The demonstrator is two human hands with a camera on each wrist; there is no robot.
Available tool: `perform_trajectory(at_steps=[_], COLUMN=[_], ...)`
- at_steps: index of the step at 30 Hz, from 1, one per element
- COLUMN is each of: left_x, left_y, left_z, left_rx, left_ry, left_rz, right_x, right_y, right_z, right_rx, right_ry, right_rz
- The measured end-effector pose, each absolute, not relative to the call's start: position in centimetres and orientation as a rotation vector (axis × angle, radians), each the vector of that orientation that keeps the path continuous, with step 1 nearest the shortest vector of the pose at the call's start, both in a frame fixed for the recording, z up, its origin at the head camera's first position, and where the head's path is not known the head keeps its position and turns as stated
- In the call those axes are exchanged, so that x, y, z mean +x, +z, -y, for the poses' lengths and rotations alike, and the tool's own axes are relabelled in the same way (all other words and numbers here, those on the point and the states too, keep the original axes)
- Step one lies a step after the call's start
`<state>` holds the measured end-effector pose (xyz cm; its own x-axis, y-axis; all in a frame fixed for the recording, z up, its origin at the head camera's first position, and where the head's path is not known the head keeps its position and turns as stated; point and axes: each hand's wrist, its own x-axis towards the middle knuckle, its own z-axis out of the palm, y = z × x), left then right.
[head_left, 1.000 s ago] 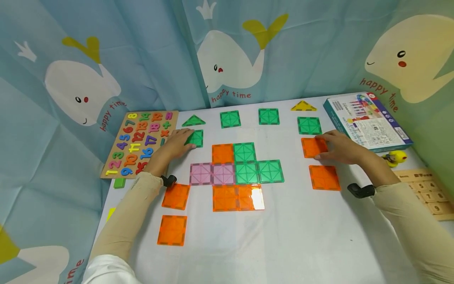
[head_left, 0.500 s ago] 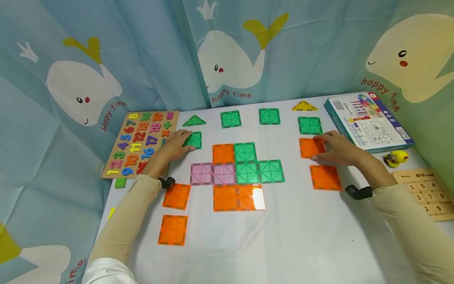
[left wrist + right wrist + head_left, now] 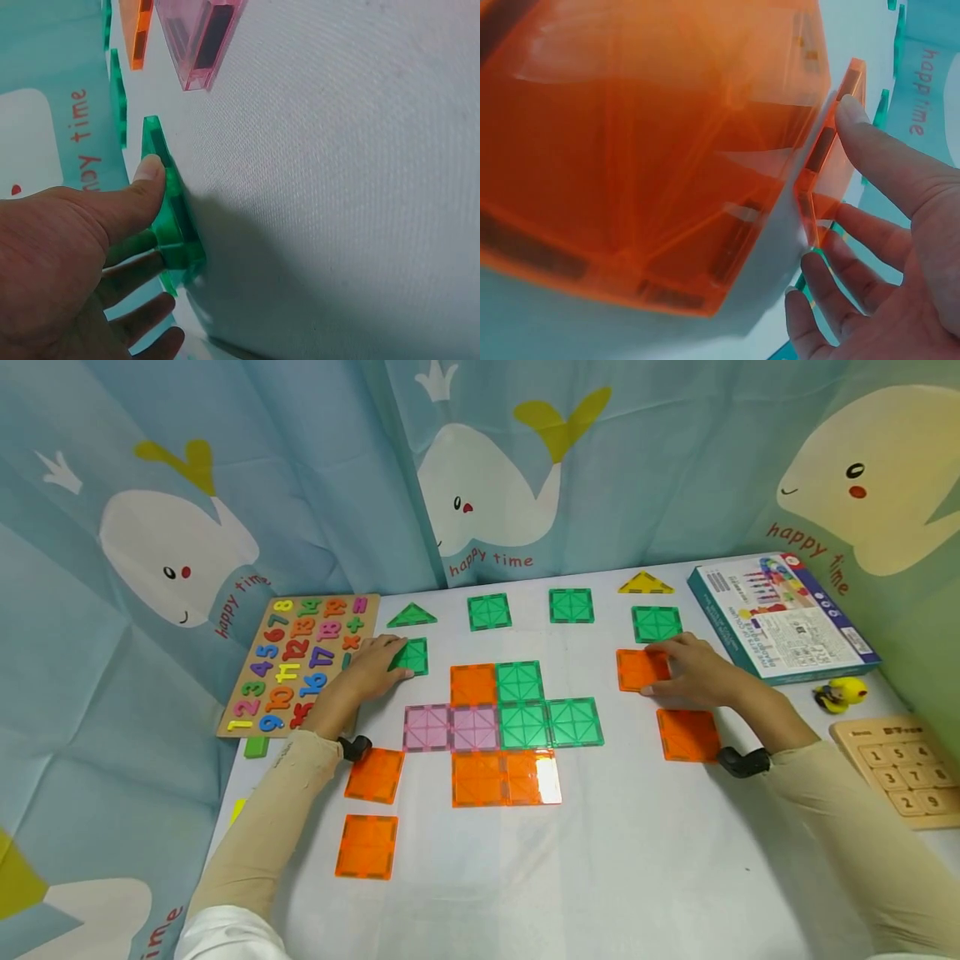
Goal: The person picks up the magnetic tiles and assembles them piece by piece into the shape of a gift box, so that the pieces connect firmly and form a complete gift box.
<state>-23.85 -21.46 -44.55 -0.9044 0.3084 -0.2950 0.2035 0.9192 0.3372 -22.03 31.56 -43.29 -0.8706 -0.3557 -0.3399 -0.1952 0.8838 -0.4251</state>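
Observation:
On the left of the table, my left hand (image 3: 373, 665) pinches a green square magnetic tile (image 3: 414, 657) between thumb and fingers. The left wrist view has the thumb on the near edge of that green tile (image 3: 174, 217), with the other fingers spread beyond it. On the right, my right hand (image 3: 688, 670) grips an orange square tile (image 3: 637, 670). In the right wrist view its thumb lies on one edge of the orange tile (image 3: 838, 154), fingers at the far side. Mid-table, a flat cluster joins pink tiles (image 3: 427, 727), green tiles (image 3: 576, 722) and orange tiles (image 3: 478, 778).
Behind lie a green triangle (image 3: 412, 616), green squares (image 3: 489, 612) and a yellow triangle (image 3: 646, 582). Loose orange tiles (image 3: 366, 847) sit front left, another orange tile (image 3: 688, 735) right. A number board (image 3: 296, 664), a box (image 3: 783, 618), a toy figure (image 3: 840, 694) and a wooden board (image 3: 900, 768) stand around.
My right hand has slid left with the orange tile, away from the box. The left hand has shifted slightly with its green tile and then stayed nearly still.

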Motion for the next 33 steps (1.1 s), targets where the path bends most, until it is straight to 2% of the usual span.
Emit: perform_trajectory(at_steps=[18,33], left_x=[-22.6,-21.7], left_y=[-44.6,-44.3], left_z=[20.0,18.6], left_rx=[0.441,0.459], left_ry=[0.44,0.439], left_rz=[-2.727,-2.702], right_x=[-22.7,-23.6], right_y=[-43.4,-44.1], right_z=[-26.9,-22.5], right_rx=[-0.413,-0.529], right_ry=[-0.585,-0.682], right_rz=[-2.648,-2.62])
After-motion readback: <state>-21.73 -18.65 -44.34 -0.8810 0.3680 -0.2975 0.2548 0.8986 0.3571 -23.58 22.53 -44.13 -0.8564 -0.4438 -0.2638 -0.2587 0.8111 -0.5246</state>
